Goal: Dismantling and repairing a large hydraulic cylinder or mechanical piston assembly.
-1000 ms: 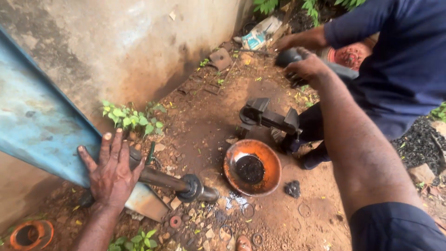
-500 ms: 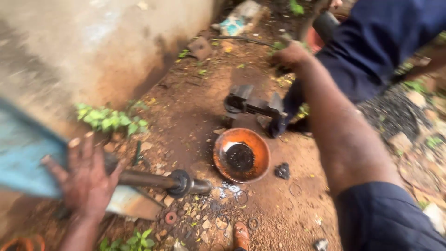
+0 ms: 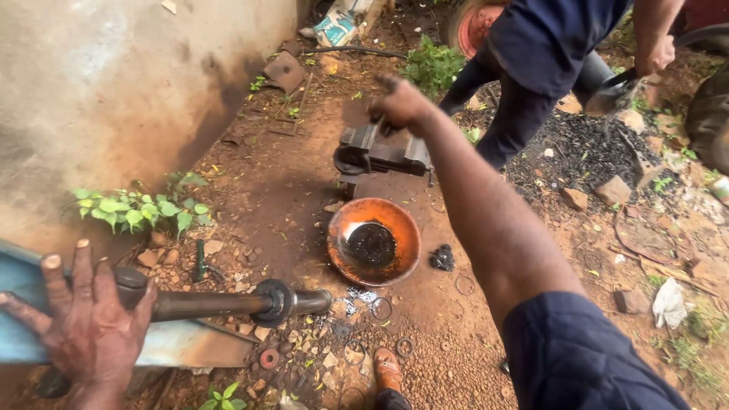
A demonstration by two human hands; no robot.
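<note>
Two hands are busy here, and both belong to the person wearing the camera. Let us use the orange bowl (image 3: 373, 241) on the dirt as our marker.

The biggest thing is the grey wall (image 3: 114, 91), far to the left of the bowl. Next comes another person in dark blue clothes (image 3: 547, 45), standing past the bowl at the top and holding a dark scoop (image 3: 611, 93) over black coals (image 3: 588, 148).

The dark metal vise (image 3: 383, 152) sits on the ground just beyond the bowl. A second ago the right hand (image 3: 400, 104) was up higher, farther away and holding something. Now it has come down onto the top of the vise and touches it. Its fingers are bent over the vise, but I cannot tell if they grip it tight. So the work has moved to the vise.

The long metal shaft (image 3: 220, 304) lies left of the bowl, with its thick end pointing at the bowl. The left hand (image 3: 83, 326) is still pressed flat on the far end, fingers spread wide, holding it down on the blue metal piece (image 3: 23, 304).

Small rings and washers (image 3: 353, 351) lie scattered on the near side of the bowl.
</note>
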